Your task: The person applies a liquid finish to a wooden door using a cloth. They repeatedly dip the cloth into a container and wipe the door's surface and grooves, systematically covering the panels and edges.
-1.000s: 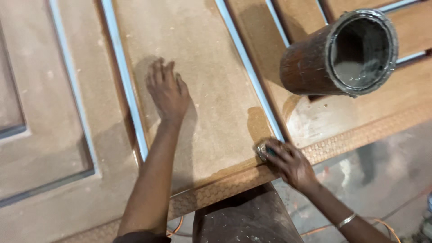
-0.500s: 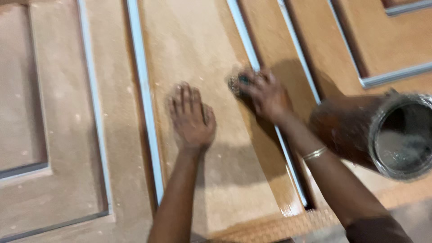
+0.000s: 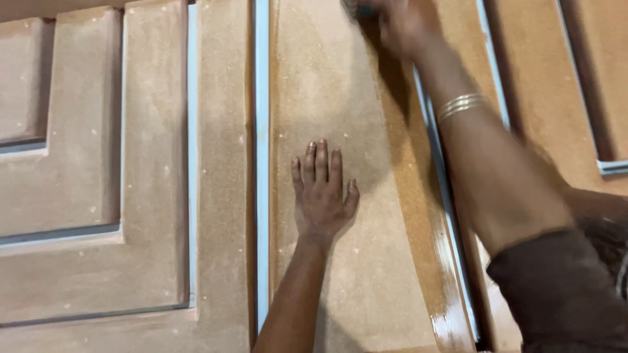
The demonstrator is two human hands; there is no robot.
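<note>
Brown fibreboard fills the whole view: a door panel [image 3: 150, 196] with raised fields and grooves masked by pale blue tape strips [image 3: 261, 163].

At the top edge, the right hand [image 3: 402, 26] is closed around a small dark pad or cloth [image 3: 358, 8], pressing it against the board; only a corner of that applicator shows, so its exact kind cannot be told. Just below the grip, running down toward the near edge beside a second tape line, lies a darker, glossy band of wet stain [image 3: 432, 248]. Further from the grip, to its lower left, the left hand [image 3: 322, 193] lies flat and open on the dry middle field, fingers spread, holding nothing, apparently bracing the body.

The step in hand looks like wiping stain along the strip next to the tape, with the stroke at its far end. The next move likely calls for keeping the pad inside the tape line and spreading the colour onto the dry field evenly.

The right hand is blurred and partly cut off. A dark sleeve [image 3: 562, 294] and the forearm with its thin metal bangles [image 3: 461, 104] cover the panel at right.
</note>
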